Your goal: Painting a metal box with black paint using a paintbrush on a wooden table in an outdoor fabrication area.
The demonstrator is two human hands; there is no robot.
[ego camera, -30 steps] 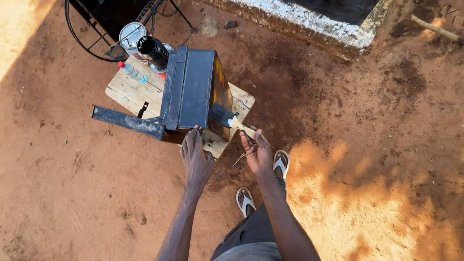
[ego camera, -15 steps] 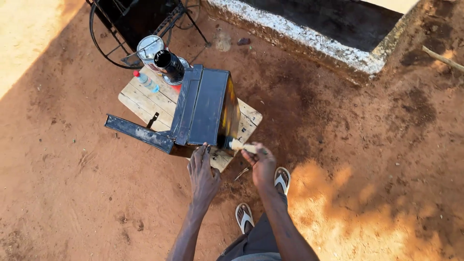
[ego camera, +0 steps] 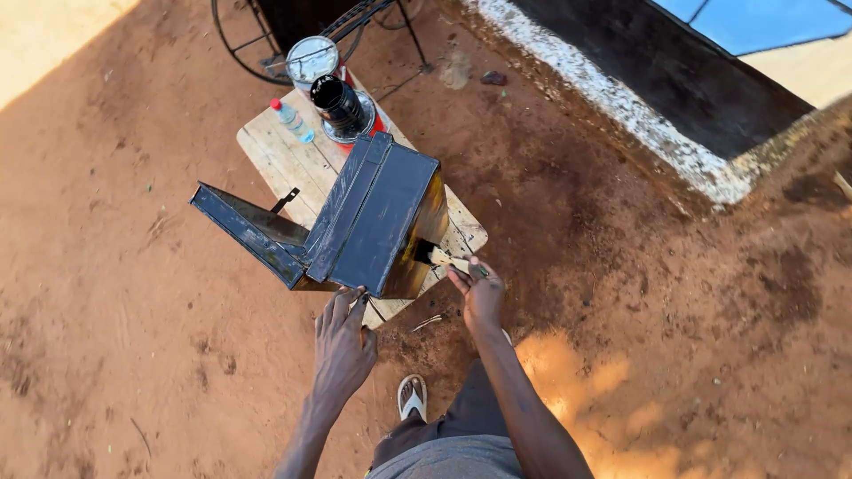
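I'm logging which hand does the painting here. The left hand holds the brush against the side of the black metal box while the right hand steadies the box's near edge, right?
Not quite: the hands are swapped. In the head view the right hand holds the brush against the side of the black metal box, while the left hand steadies the box's near edge.

Wooden table (ego camera: 271,151); box (ego camera: 373,217), bottle (ego camera: 291,121).

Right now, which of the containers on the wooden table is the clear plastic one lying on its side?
The small water bottle with the red cap, lying flat at the table's far left; the round tin and the dark jar stand beside it.
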